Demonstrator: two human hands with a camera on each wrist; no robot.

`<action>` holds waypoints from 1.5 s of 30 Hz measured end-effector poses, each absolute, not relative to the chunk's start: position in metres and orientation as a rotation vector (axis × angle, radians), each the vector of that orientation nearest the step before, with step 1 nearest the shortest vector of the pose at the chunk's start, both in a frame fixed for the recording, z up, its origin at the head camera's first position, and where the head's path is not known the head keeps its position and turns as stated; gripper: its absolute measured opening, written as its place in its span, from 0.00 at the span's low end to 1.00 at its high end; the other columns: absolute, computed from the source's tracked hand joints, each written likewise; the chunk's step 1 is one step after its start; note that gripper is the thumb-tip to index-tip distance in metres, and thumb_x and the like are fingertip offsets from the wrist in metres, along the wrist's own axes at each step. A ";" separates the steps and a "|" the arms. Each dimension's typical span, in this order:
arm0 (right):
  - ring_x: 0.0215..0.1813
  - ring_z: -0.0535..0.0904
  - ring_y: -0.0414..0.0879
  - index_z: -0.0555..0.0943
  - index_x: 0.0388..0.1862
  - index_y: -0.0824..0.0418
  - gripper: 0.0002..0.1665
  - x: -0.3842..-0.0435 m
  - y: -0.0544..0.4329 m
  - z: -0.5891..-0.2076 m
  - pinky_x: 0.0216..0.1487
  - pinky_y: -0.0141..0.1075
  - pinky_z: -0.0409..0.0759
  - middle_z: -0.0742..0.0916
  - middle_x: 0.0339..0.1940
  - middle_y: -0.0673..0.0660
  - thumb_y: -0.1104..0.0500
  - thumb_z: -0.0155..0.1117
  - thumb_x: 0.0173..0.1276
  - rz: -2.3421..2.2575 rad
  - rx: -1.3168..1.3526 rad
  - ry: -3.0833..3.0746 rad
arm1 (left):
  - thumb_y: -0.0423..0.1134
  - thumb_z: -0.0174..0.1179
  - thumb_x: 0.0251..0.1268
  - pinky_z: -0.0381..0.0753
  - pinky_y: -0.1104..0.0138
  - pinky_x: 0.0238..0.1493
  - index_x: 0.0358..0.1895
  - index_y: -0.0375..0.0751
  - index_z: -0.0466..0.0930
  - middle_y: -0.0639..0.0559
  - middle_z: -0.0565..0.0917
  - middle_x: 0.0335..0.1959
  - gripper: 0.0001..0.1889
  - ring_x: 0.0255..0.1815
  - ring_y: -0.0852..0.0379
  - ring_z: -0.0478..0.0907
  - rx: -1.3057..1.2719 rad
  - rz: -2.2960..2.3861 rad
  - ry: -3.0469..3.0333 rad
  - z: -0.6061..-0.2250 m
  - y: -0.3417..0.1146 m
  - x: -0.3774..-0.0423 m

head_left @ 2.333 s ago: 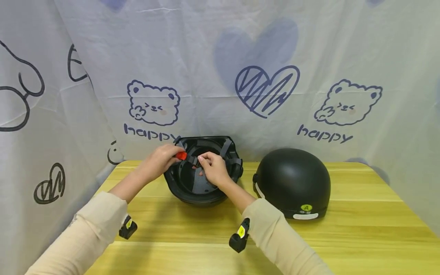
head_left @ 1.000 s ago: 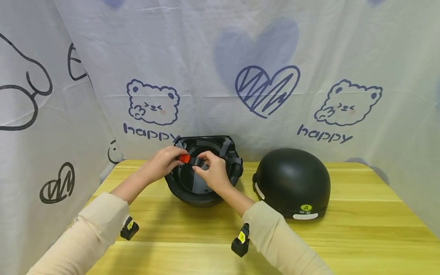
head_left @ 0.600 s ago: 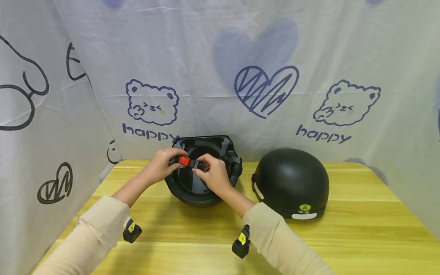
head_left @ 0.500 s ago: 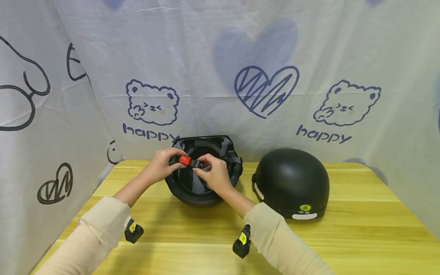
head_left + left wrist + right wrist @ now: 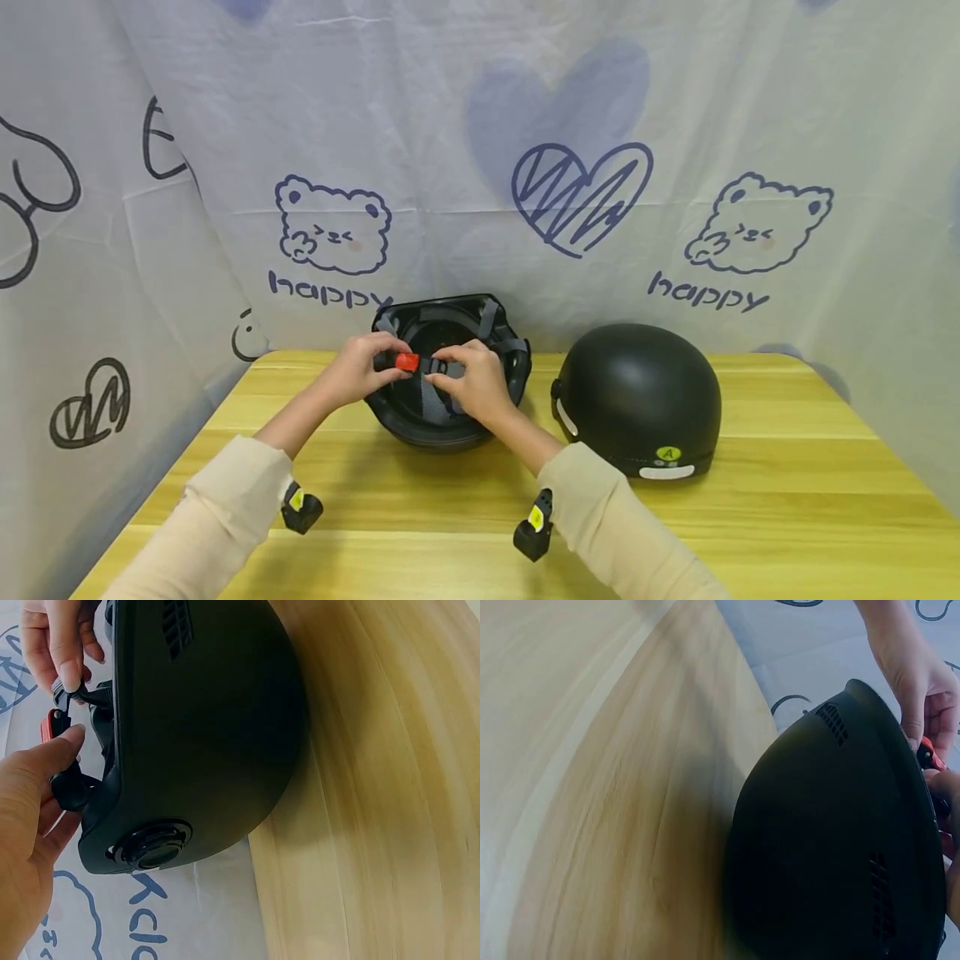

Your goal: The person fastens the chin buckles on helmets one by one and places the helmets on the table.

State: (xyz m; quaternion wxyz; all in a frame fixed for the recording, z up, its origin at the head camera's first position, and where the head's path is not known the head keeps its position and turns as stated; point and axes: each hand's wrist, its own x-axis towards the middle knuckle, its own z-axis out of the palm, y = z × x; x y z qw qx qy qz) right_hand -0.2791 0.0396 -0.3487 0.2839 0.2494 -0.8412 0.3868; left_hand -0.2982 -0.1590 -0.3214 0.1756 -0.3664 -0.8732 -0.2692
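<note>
A black helmet [image 5: 435,435] lies upside down on the table, its lined inside with grey straps facing up and toward the person. Over its opening, the left hand [image 5: 363,367] pinches the red buckle [image 5: 407,362] of the chin strap between thumb and fingers. From the other side the right hand [image 5: 483,385] pinches the dark strap end [image 5: 437,367], in line with the buckle. The left wrist view shows the red buckle [image 5: 49,726] end-on, a thin black piece spanning from it to the right hand's fingertips. In the right wrist view the helmet shell [image 5: 825,840] hides much of the strap.
A second black helmet [image 5: 637,392] with a yellow "A" sticker [image 5: 668,453] sits dome up to the right. Behind the wooden table [image 5: 420,533] hangs a printed white cloth [image 5: 465,125], close to the helmets.
Both hands have come slightly down and to the right with the buckle and strap. The upturned helmet has tilted a little; the second helmet stays put.
</note>
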 end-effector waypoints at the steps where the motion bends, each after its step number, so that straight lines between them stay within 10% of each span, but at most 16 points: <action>1: 0.35 0.78 0.48 0.86 0.36 0.62 0.16 -0.279 0.040 -0.348 0.35 0.35 0.77 0.86 0.32 0.57 0.57 0.75 0.48 1.020 0.674 -2.252 | 0.28 0.69 0.48 0.80 0.54 0.42 0.39 0.30 0.81 0.40 0.83 0.36 0.13 0.38 0.46 0.80 -1.045 -0.759 -2.467 -0.322 -0.159 -0.298; 19: 0.39 0.80 0.48 0.86 0.38 0.65 0.16 -0.274 0.040 -0.347 0.40 0.37 0.80 0.85 0.32 0.58 0.59 0.74 0.51 0.999 0.790 -2.243 | 0.28 0.69 0.46 0.81 0.60 0.38 0.38 0.32 0.81 0.43 0.84 0.35 0.13 0.37 0.49 0.80 -1.107 -0.707 -2.467 -0.321 -0.153 -0.291; 26: 0.39 0.79 0.49 0.85 0.38 0.64 0.16 -0.276 0.043 -0.345 0.39 0.38 0.79 0.87 0.34 0.58 0.58 0.73 0.51 1.006 0.708 -2.260 | 0.33 0.71 0.45 0.78 0.52 0.51 0.49 0.32 0.78 0.39 0.81 0.48 0.24 0.50 0.43 0.77 -1.033 -0.722 -2.402 -0.322 -0.158 -0.291; 35: 0.40 0.78 0.48 0.84 0.42 0.62 0.17 -0.278 0.042 -0.345 0.41 0.39 0.78 0.87 0.37 0.56 0.58 0.72 0.53 0.929 0.715 -2.269 | 0.41 0.62 0.58 0.57 0.39 0.64 0.69 0.36 0.58 0.35 0.56 0.71 0.36 0.70 0.36 0.54 -0.585 -1.145 -2.424 -0.346 -0.175 -0.282; 45: 0.48 0.77 0.51 0.81 0.51 0.60 0.21 -0.281 0.056 -0.340 0.44 0.43 0.79 0.84 0.44 0.58 0.58 0.69 0.57 0.926 0.731 -2.385 | 0.47 0.42 0.72 0.48 0.44 0.70 0.73 0.36 0.39 0.35 0.45 0.74 0.35 0.72 0.35 0.50 -0.442 -1.485 -2.511 -0.361 -0.174 -0.290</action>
